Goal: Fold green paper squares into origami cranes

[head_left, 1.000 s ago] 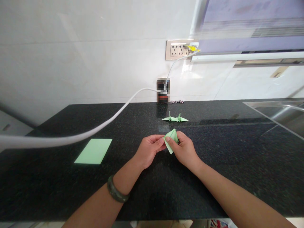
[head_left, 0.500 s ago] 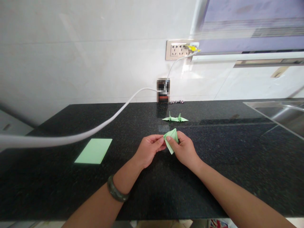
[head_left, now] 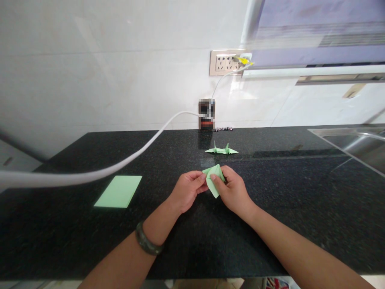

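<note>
Between my hands, just above the dark counter, is a partly folded sheet of green origami paper. My left hand pinches its left corner between thumb and fingers. On the other side my right hand grips it, thumb flat on the front face and fingers behind, mostly hidden. Two folded green paper cranes stand side by side a little beyond my hands. To the left lies a stack of green square paper.
A black speckled counter runs to a tiled wall. A white cable crosses the left side toward a blurred-out upright device, beside a beaded string. A steel sink is at right, a socket panel above.
The folded paper has shifted slightly left and turned, with a flap now opened out toward my left fingers. My hands have barely moved.
</note>
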A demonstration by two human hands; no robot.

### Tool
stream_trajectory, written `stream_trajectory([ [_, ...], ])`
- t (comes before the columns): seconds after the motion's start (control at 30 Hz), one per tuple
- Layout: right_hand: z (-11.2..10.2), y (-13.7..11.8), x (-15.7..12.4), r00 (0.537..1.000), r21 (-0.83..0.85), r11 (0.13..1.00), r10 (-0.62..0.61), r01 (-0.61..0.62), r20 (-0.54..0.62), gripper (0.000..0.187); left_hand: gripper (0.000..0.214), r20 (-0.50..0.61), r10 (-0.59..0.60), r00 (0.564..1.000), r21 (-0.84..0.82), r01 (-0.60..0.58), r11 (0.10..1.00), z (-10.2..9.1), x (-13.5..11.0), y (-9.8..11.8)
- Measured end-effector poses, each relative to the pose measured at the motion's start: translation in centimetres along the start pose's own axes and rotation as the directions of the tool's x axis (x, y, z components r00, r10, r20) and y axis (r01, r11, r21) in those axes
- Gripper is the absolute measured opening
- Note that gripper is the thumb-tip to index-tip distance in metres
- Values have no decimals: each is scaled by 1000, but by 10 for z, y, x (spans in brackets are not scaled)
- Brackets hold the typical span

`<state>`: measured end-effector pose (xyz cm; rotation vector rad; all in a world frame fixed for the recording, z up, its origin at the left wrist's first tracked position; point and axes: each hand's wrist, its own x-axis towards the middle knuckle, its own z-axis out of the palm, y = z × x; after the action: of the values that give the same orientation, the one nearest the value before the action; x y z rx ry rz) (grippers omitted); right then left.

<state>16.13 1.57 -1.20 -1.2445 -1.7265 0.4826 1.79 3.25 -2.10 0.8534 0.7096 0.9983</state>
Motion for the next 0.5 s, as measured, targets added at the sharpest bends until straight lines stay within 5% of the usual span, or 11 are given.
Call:
stream_trajectory([
  [0.5, 1, -1, -1, 999, -21, 999, 37, -38, -36, 13, 18, -25, 33, 999, 139, -29, 990, 0, -1, -1],
])
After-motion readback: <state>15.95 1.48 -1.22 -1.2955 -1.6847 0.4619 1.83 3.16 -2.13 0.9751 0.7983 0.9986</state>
